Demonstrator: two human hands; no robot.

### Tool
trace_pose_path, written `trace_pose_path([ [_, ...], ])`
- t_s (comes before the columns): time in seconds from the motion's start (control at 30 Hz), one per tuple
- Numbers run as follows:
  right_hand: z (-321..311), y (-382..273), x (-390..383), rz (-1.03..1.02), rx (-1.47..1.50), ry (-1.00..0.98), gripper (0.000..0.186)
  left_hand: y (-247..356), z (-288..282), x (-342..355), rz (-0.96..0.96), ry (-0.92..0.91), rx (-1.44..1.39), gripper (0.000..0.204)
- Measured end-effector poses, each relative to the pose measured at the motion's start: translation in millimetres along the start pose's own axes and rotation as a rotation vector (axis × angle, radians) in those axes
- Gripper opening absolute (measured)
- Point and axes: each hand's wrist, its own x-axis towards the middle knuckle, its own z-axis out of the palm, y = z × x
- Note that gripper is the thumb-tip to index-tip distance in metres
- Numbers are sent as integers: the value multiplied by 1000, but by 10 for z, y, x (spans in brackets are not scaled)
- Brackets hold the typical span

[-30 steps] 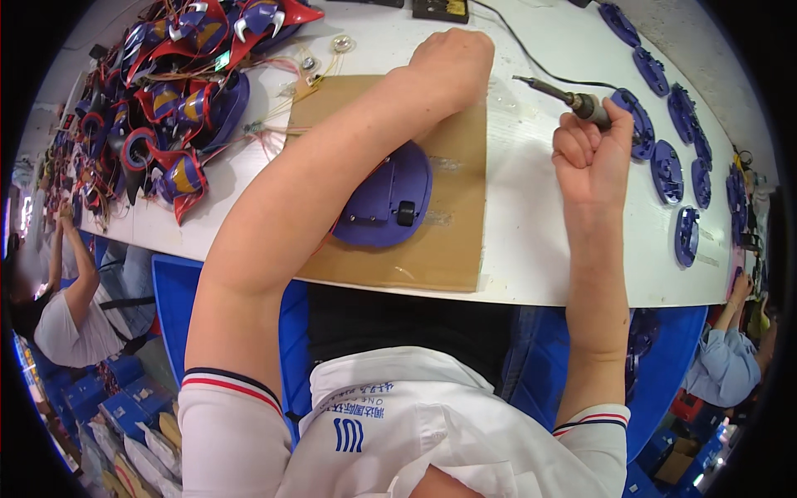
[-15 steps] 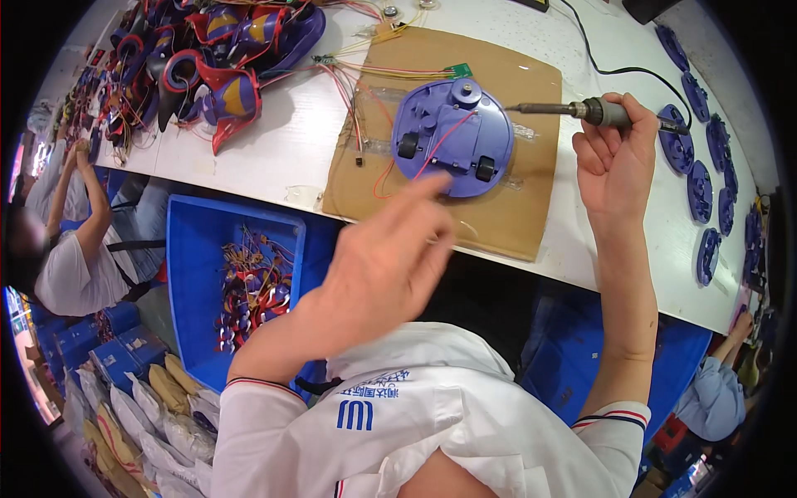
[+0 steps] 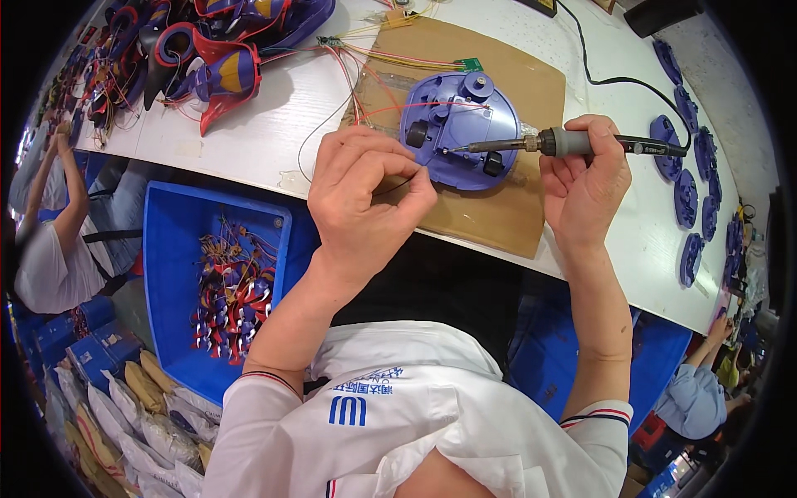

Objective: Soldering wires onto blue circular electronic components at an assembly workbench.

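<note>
My left hand (image 3: 365, 195) pinches a thin dark wire (image 3: 388, 187) at the lower left of a purple round plastic base (image 3: 461, 120) with two black wheels. My right hand (image 3: 585, 187) grips a soldering iron (image 3: 560, 143) by its handle; the tip points left, over the base's lower middle, by my left fingertips. Whether it touches anything there I cannot tell. The base lies on a cardboard sheet (image 3: 506, 220). Red and yellow wires run near it, with a small green circuit board (image 3: 468, 65) just beyond.
Red-and-purple wired assemblies (image 3: 216, 79) crowd the upper left. Several purple bases (image 3: 685, 199) line the right, beside the iron's black cord. A blue bin (image 3: 162, 290) holds assemblies below the table edge. Co-workers (image 3: 58, 249) (image 3: 697, 398) work at either side.
My left hand has come back from the far side of the cardboard to the base's lower left and now pinches. The iron has moved down over the base. The base shows wires across it.
</note>
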Motion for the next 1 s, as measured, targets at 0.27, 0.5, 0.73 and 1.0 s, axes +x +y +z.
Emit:
trace_pose_path([
  [0.27, 9, 47, -8, 12, -12, -24, 20, 12, 22, -18, 57, 21, 6, 19],
  [0.5, 13, 74, -4, 19, -36, -13, 21, -9, 30, -19, 60, 17, 10, 19],
  [0.73, -13, 79, 4, 14, 13, -30, 22, -17, 44, -19, 61, 12, 25, 18],
  [1.0, -4, 86, -4, 20, -4, -20, 23, -15, 54, -14, 70, 1, 51, 17],
])
